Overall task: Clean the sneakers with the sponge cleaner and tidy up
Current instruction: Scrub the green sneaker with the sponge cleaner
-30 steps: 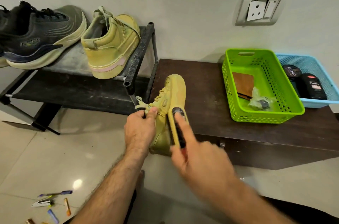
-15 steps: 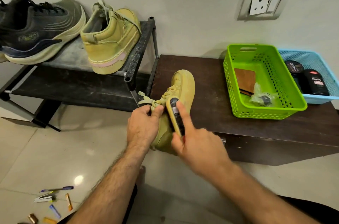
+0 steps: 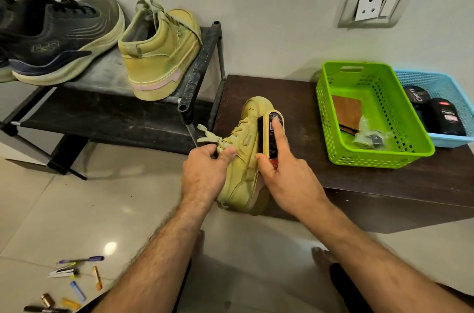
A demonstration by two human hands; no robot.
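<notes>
Cleaning step under way. Left hand (image 3: pixel 205 174) fingers pinching collar of tan sneaker (image 3: pixel 246 156), propped at worktop (image 3: pixel 282 97) edge. Right hand (image 3: pixel 284 171) fingers curled round sponge cleaner (image 3: pixel 272 130), forefinger pressing it on sneaker's side. Next, likely: stroke along side, firm hold.

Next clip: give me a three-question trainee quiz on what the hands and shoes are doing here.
1. True or false: the left hand holds the sponge cleaner.
2. Which basket holds the black bottles? A) green basket B) blue basket
3. Fill in: the matching tan sneaker sits on the ____.

Key: 1 false, the right hand presses it against the held sneaker; 2 B; 3 shoe rack.
</notes>
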